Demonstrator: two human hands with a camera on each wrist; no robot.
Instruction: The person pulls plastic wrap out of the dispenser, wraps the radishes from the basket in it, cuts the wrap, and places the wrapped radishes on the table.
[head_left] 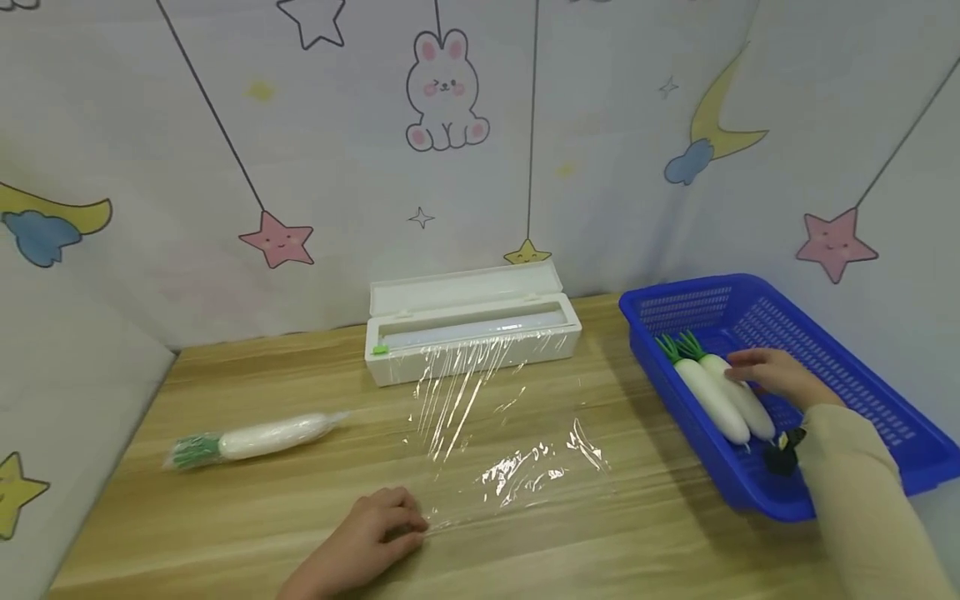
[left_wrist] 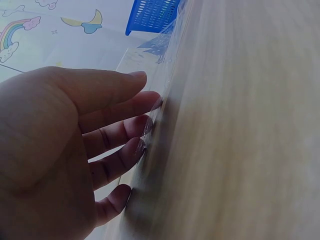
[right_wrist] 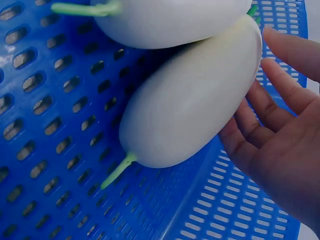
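My right hand point(head_left: 780, 375) reaches into a blue basket point(head_left: 686, 417), fingers spread beside two white radishes point(head_left: 708, 400) with green tops. In the right wrist view, its fingers lie along the side of the nearer radish point(right_wrist: 192, 100), thumb apart from them; firm contact cannot be told. My left hand point(head_left: 371, 537) rests on the table at the near left corner of a clear sheet of plastic wrap point(head_left: 510, 467). The left wrist view shows its loosely bent fingertips point(left_wrist: 137, 147) touching the film's edge, the thumb not pinching it.
The film runs from a roll in a white dispenser box point(head_left: 472, 362) with its lid raised, against the patterned wall. A green slider point(head_left: 381, 349) sits at its left end. A film-wrapped radish point(head_left: 273, 437) lies at the left of the wooden table point(head_left: 247, 525).
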